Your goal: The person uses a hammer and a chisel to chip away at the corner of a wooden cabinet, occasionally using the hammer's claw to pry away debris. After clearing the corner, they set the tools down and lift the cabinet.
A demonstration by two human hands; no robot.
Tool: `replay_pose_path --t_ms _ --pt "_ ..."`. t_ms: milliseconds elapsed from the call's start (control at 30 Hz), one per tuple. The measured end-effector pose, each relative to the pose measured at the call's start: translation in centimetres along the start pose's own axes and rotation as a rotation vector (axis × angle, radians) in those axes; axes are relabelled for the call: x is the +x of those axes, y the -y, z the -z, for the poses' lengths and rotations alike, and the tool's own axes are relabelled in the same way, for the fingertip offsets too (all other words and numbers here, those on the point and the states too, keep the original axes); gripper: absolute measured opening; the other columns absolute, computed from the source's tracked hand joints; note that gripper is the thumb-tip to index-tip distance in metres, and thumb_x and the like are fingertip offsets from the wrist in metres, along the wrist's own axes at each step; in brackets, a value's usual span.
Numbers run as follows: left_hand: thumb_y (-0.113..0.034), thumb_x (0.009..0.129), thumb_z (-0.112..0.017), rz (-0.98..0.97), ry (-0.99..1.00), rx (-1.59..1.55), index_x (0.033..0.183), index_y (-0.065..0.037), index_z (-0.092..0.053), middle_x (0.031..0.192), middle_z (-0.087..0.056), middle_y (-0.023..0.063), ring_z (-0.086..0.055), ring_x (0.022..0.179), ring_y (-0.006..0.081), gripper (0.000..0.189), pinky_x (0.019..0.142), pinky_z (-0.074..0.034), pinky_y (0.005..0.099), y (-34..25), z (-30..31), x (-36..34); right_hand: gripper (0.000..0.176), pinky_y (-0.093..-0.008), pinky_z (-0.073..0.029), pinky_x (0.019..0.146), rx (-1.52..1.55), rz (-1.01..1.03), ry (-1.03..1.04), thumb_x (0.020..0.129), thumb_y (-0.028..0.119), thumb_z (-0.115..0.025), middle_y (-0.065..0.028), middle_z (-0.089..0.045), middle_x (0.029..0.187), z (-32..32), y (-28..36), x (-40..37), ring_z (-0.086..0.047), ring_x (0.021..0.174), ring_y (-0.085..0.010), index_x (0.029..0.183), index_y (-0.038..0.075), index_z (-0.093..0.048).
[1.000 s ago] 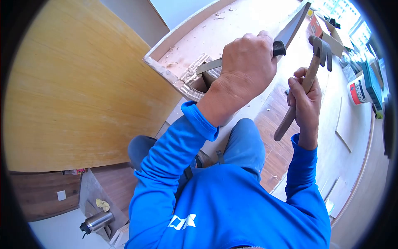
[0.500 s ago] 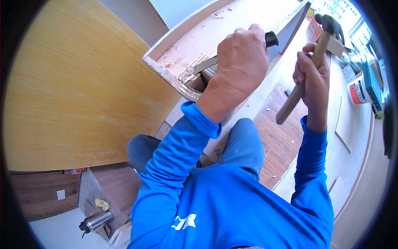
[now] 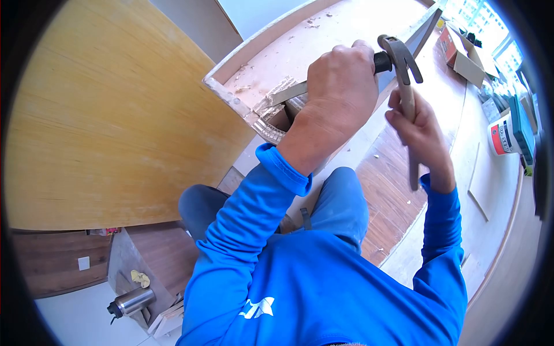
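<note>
My left hand (image 3: pixel 341 78) is wrapped round the black handle of a chisel (image 3: pixel 289 92). The flat metal blade points left, its tip at the chipped corner of a pale wooden panel (image 3: pixel 323 29) with a raised rim. Below the blade is a rough hole (image 3: pixel 281 119) cut through that corner, edged with splintered layers. In my right hand (image 3: pixel 424 124) is a claw hammer (image 3: pixel 406 104), gripped by its wooden shaft. The hammer's head is right at the butt end of the chisel handle.
Left stands a large yellow wooden board (image 3: pixel 109 115). A steel bottle (image 3: pixel 134 304) lies at lower left by a crumpled yellow cloth (image 3: pixel 139 278). To the right are a white bucket (image 3: pixel 503 135) and an open cardboard box (image 3: pixel 464 57). Wood chips are scattered on the panel and the brown floor (image 3: pixel 392 190).
The hammer has swung left and down from the upper right to the end of the chisel handle. My left hand and the chisel stay nearly in place at the panel's corner.
</note>
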State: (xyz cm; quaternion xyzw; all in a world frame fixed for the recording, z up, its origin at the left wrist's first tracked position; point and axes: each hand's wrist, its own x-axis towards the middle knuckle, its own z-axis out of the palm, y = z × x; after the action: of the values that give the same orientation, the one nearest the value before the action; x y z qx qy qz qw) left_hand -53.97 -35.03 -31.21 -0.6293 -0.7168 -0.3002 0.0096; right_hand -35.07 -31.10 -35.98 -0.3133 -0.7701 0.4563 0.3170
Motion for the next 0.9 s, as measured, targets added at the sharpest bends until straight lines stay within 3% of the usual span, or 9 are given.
replay_pose_path --t_ms 200,233,267,333,400,433,467,567,900 --pt "-0.02 0.093 -0.069 -0.02 -0.013 -0.008 0.099 -0.004 -0.07 0.091 -0.075 0.0213 -0.075 0.088 0.0395 0.017 0.081 -0.06 0.0488 0.1 0.0 -0.1 0.012 -0.0215 -0.039 0.047 0.491 0.043 -0.374 0.102 0.01 -0.063 0.0039 -0.056 0.075 -0.9 -0.6 1.1 -0.05 0.053 -0.0028 0.113 0.008 -0.059" --pt "-0.02 0.092 -0.07 0.0 -0.015 0.038 0.099 -0.004 -0.07 0.091 -0.075 0.0212 -0.075 0.088 0.0393 0.018 0.081 -0.06 0.0491 0.4 -0.1 0.1 0.012 -0.0233 -0.041 0.055 0.308 -0.074 -0.248 0.1 0.009 -0.063 0.0034 -0.054 0.077 -1.7 0.0 -0.1 -0.049 0.061 -0.0048 0.111 0.009 -0.059" --pt "-0.02 0.091 -0.071 0.021 -0.021 0.083 0.099 -0.004 -0.07 0.091 -0.075 0.0212 -0.075 0.089 0.0392 0.018 0.08 -0.06 0.0494 0.6 -0.2 0.3 0.012 -0.0261 -0.042 0.064 -0.053 -0.032 -0.02 0.099 0.009 -0.066 0.0036 -0.049 0.079 -1.5 0.4 -0.7 -0.048 0.071 -0.0077 0.108 0.008 -0.059" --pt "-0.02 0.09 -0.071 0.019 -0.041 0.056 0.098 -0.005 -0.069 0.09 -0.074 0.0207 -0.075 0.088 0.0388 0.018 0.079 -0.06 0.0492 1.2 0.7 -0.2 0.012 -0.0287 -0.041 0.071 -0.173 -0.022 0.022 0.097 0.007 -0.067 0.0037 -0.044 0.08 -0.8 1.2 -0.8 -0.045 0.079 -0.01 0.105 0.007 -0.057" --pt "-0.021 0.09 -0.072 0.015 -0.074 0.023 0.097 -0.005 -0.069 0.088 -0.074 0.0202 -0.075 0.087 0.0385 0.018 0.078 -0.06 0.0491 0.3 1.3 -1.0 0.012 -0.0263 -0.042 0.063 -0.003 0.007 -0.104 0.098 0.007 -0.065 0.0038 -0.047 0.078 -0.7 0.3 -0.2 -0.048 0.071 -0.008 0.106 0.006 -0.057" --pt "-0.02 0.089 -0.072 -0.114 -0.141 -0.005 0.096 -0.005 -0.068 0.086 -0.073 0.0195 -0.074 0.085 0.0385 0.017 0.076 -0.06 0.049 -1.6 1.3 -2.0 0.013 -0.0237 -0.042 0.054 0.243 -0.108 -0.151 0.099 0.008 -0.065 0.003 -0.053 0.076 -0.8 1.3 -0.3 -0.05 0.061 -0.0059 0.109 0.005 -0.058" --pt "-0.02 0.089 -0.072 -0.239 -0.207 -0.034 0.095 -0.005 -0.068 0.085 -0.072 0.0189 -0.074 0.084 0.0385 0.017 0.075 -0.06 0.0488 -2.9 1.1 -2.7 0.016 -0.0219 -0.041 0.047 0.318 -0.003 -0.232 0.1 0.01 -0.066 0.0022 -0.057 0.076 -0.9 0.6 -0.2 -0.051 0.055 -0.0042 0.113 0.004 -0.059" --pt "-0.02 0.088 -0.072 -0.256 -0.244 -0.073 0.094 -0.006 -0.066 0.083 -0.071 0.0183 -0.073 0.082 0.0389 0.017 0.073 -0.06 0.0486 -4.3 0.7 -2.7 0.018 -0.0215 -0.042 0.049 0.223 0.108 -0.329 0.101 0.01 -0.066 0.0028 -0.056 0.076 0.1 0.4 -0.3 -0.052 0.057 -0.004 0.116 0.002 -0.06" --pt "-0.017 0.088 -0.073 -0.147 -0.212 -0.131 0.09 -0.003 -0.066 0.082 -0.071 0.0205 -0.072 0.079 0.0416 0.015 0.074 -0.058 0.0519 0.4 0.9 -1.5 0.011 -0.0206 -0.041 0.049 0.272 0.061 -0.366 0.101 0.008 -0.067 0.0027 -0.055 0.069 1.9 2.1 -1.9 -0.051 0.052 -0.0037 0.11 0.006 -0.06"
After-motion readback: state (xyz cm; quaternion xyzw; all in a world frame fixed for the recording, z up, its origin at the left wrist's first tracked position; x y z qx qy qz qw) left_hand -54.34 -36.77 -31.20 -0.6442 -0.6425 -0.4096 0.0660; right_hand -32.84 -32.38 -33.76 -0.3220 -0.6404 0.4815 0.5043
